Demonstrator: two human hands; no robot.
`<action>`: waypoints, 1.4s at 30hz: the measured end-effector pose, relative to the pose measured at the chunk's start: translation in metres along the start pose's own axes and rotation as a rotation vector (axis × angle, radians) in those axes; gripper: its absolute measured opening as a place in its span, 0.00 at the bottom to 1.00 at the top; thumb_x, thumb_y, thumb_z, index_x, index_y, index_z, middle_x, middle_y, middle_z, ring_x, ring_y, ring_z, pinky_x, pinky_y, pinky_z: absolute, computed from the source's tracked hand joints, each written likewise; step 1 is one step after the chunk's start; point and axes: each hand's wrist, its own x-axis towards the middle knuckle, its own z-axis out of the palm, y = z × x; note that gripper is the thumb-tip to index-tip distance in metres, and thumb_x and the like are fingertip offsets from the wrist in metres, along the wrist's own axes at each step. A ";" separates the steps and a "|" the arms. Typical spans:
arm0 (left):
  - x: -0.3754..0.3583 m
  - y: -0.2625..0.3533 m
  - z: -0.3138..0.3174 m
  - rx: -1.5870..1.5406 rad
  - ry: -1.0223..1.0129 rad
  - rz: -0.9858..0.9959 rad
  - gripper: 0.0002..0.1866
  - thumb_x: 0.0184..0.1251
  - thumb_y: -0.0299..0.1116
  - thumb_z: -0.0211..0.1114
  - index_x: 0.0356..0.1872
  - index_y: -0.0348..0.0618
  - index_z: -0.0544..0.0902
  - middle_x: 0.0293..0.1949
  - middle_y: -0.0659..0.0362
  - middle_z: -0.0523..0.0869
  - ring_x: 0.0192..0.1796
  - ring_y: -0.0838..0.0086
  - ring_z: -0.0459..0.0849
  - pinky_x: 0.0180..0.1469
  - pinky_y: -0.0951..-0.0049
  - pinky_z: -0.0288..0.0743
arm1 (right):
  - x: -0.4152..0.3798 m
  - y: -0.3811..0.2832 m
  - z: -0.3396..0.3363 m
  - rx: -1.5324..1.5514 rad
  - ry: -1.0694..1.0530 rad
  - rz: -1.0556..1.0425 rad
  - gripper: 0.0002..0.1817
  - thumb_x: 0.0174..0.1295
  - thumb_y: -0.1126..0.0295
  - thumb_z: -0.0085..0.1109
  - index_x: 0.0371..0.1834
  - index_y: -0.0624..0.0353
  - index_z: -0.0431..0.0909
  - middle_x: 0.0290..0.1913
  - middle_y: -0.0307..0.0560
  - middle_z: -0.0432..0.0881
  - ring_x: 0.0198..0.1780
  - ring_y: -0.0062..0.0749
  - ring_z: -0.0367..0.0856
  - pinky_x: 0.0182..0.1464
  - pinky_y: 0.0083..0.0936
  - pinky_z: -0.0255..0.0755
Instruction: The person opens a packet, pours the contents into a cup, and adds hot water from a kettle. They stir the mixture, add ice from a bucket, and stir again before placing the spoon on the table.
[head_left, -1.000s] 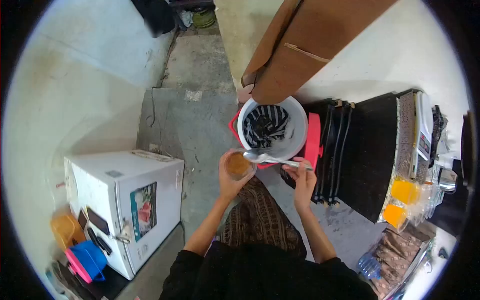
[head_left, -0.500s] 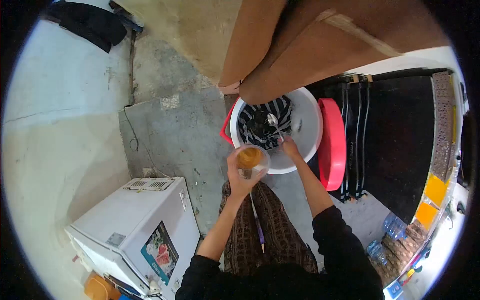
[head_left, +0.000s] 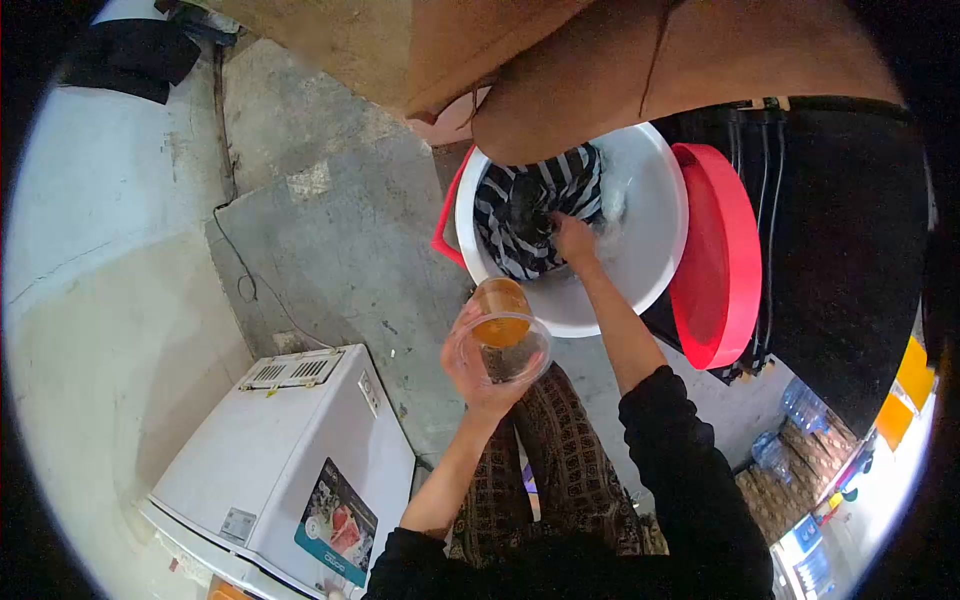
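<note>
Concrete floor (head_left: 350, 220) below, our left hand (head_left: 489, 396) wraps a cup (head_left: 502, 331) that could spill if it knocks the bucket (head_left: 650, 260); we cannot tell what our right hand (head_left: 575, 241) grips.

From where I stand, the person's left forearm (head_left: 450, 480) angles forward and inward, the left hand (head_left: 484, 388) curled round, thumb and fingers apart. The right forearm (head_left: 618, 325) reaches farther forward; the right hand (head_left: 573, 242) points ahead, its fingertips partly hidden.
</note>
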 end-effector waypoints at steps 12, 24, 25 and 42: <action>0.004 -0.002 0.016 0.240 -0.159 -0.019 0.55 0.36 0.28 0.80 0.65 0.44 0.51 0.60 0.51 0.65 0.64 0.57 0.68 0.66 0.53 0.62 | 0.022 -0.003 0.014 0.287 -0.137 0.141 0.20 0.55 0.64 0.49 0.53 0.46 0.78 0.48 0.55 0.80 0.49 0.53 0.79 0.52 0.43 0.72; 0.018 -0.056 0.101 0.054 0.121 -0.232 0.43 0.38 0.23 0.78 0.60 0.37 0.65 0.59 0.53 0.68 0.63 0.64 0.68 0.67 0.66 0.60 | -0.004 0.034 -0.023 0.496 -0.011 -0.023 0.13 0.64 0.66 0.45 0.45 0.50 0.80 0.43 0.58 0.81 0.45 0.54 0.79 0.47 0.42 0.72; 0.020 -0.061 0.105 0.036 0.180 -0.210 0.42 0.38 0.24 0.78 0.60 0.37 0.66 0.58 0.54 0.69 0.62 0.65 0.68 0.67 0.66 0.60 | -0.010 0.029 -0.038 0.493 -0.007 -0.028 0.13 0.64 0.66 0.45 0.45 0.50 0.80 0.43 0.58 0.81 0.45 0.54 0.79 0.47 0.42 0.72; 0.048 -0.085 0.114 0.127 0.226 -0.355 0.41 0.39 0.21 0.75 0.60 0.40 0.66 0.56 0.50 0.73 0.59 0.60 0.73 0.62 0.66 0.64 | -0.069 0.010 -0.167 0.393 0.133 -0.106 0.12 0.65 0.74 0.46 0.47 0.56 0.79 0.34 0.56 0.81 0.35 0.46 0.80 0.38 0.33 0.70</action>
